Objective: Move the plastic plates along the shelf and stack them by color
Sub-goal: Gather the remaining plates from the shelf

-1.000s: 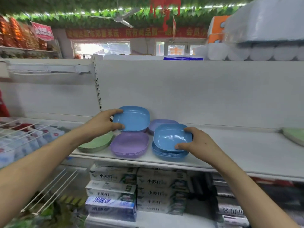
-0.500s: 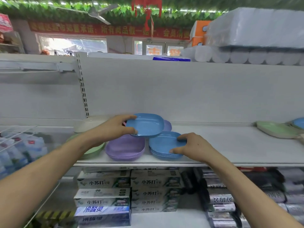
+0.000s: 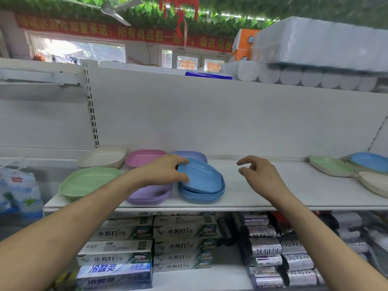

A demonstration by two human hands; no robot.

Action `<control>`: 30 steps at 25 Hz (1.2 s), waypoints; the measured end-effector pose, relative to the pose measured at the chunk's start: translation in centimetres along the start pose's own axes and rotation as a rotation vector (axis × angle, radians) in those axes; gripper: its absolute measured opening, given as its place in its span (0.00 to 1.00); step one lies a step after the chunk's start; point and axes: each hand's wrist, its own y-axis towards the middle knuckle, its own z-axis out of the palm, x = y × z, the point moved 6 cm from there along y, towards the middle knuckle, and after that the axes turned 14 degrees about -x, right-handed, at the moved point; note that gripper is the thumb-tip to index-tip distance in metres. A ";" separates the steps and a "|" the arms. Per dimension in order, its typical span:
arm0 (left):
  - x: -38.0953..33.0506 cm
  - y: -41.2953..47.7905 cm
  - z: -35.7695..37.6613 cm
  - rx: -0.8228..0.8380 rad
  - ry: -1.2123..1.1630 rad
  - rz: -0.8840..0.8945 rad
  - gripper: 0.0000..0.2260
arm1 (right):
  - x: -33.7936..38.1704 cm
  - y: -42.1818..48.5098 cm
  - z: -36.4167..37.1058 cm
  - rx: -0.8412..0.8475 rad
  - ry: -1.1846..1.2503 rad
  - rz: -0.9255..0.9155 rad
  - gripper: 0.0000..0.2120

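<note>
While round the blue plate [image 3: 202, 178], left fingers [image 3: 176, 160].

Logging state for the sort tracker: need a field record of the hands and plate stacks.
left hand: grips top blue plate, tilted on blue stack
right hand: open, holds nothing
front row: green stack, purple stack, blue stack
back row: cream stack, pink stack, purple plates
far right: mixed plates, unsorted

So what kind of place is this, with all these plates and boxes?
Most likely a small shop or supermarket. Stacks of plastic plates sit on a display shelf, boxed toothpaste fills the shelf below, and packs of toilet rolls are piled on top.
</note>
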 end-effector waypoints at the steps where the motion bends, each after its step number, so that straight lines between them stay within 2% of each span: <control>1: -0.1 0.3 0.6 0.022 0.068 0.034 0.34 | -0.4 0.0 -0.4 -0.015 -0.001 0.000 0.08; 4: -0.3 0.9 1.8 0.043 0.209 0.097 0.36 | -1.7 -0.1 -0.8 -0.040 -0.014 0.003 0.06; 7: -0.5 1.1 2.0 0.050 0.309 0.129 0.32 | -2.7 -0.1 -0.8 -0.051 -0.017 0.013 0.06; 13: -0.7 1.3 1.9 0.121 0.345 0.128 0.32 | -3.6 -0.2 -0.4 -0.047 -0.007 0.025 0.07; 17: -2.6 2.7 1.4 0.085 0.320 0.173 0.30 | -5.3 0.0 -1.6 -0.065 -0.008 0.040 0.06; 24: -13.8 7.9 7.4 -0.046 0.018 0.349 0.32 | -13.6 1.5 -8.9 -0.131 -0.094 0.138 0.09; 30: -25.3 12.2 15.6 0.031 -0.110 0.411 0.33 | -21.9 4.3 -19.4 -0.275 -0.158 0.186 0.11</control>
